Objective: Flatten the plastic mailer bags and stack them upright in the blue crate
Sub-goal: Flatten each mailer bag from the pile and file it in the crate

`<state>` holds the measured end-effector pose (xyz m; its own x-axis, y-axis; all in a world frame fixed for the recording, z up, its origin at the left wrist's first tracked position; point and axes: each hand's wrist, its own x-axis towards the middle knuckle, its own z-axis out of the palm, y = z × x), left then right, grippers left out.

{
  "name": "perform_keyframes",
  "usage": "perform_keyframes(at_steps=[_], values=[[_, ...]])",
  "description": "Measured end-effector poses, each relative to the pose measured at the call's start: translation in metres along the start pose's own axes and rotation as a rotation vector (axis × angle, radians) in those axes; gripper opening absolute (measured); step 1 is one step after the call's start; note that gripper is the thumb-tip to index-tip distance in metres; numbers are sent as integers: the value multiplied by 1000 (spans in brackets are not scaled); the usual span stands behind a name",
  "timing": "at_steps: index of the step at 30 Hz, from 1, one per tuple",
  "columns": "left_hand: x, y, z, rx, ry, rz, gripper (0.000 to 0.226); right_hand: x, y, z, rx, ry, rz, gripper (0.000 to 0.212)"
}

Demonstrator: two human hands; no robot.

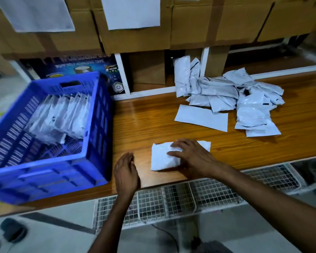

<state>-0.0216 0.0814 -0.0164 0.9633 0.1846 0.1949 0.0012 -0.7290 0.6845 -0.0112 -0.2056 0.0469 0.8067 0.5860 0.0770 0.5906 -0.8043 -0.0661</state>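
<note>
A white plastic mailer bag [161,157] lies on the wooden table [146,121] near its front edge. My right hand [192,155] rests flat on the bag's right half, fingers spread. My left hand [126,170] hovers to the left of the bag with straight fingers, holding nothing. The blue crate [97,128] stands at the table's left end, with several white mailers [62,115] leaning upright in its far half. A loose pile of crumpled mailers [232,99] lies at the back right of the table.
Cardboard boxes [135,33] with white sheets on them stand along the back, above a blue tape carton [84,68]. White wire mesh baskets [181,199] hang under the table's front edge. A flat white mailer [201,116] lies in front of the pile.
</note>
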Motion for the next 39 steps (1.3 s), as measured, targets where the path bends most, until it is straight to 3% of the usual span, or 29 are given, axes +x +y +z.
perform_keyframes(at_steps=[3,5,8,11,16,20,25,39], values=[[-3,4,-9,-73,-14,-19,53,2,3,6,-104,-163,20,73],[1,11,-11,-50,-38,-10,57,1,3,3,-64,-57,117,81],[1,34,-4,27,-93,132,51,-1,-3,5,113,97,356,60],[-3,72,15,155,-211,276,57,-1,-7,22,85,-34,495,68],[4,105,52,362,-356,325,57,-3,3,44,112,-92,515,76],[-3,90,67,486,-303,312,57,-5,4,47,43,-40,493,64],[-17,70,79,486,-213,349,55,-13,1,57,56,37,459,61],[-11,71,75,510,-317,177,64,-17,47,50,173,-153,474,85]])
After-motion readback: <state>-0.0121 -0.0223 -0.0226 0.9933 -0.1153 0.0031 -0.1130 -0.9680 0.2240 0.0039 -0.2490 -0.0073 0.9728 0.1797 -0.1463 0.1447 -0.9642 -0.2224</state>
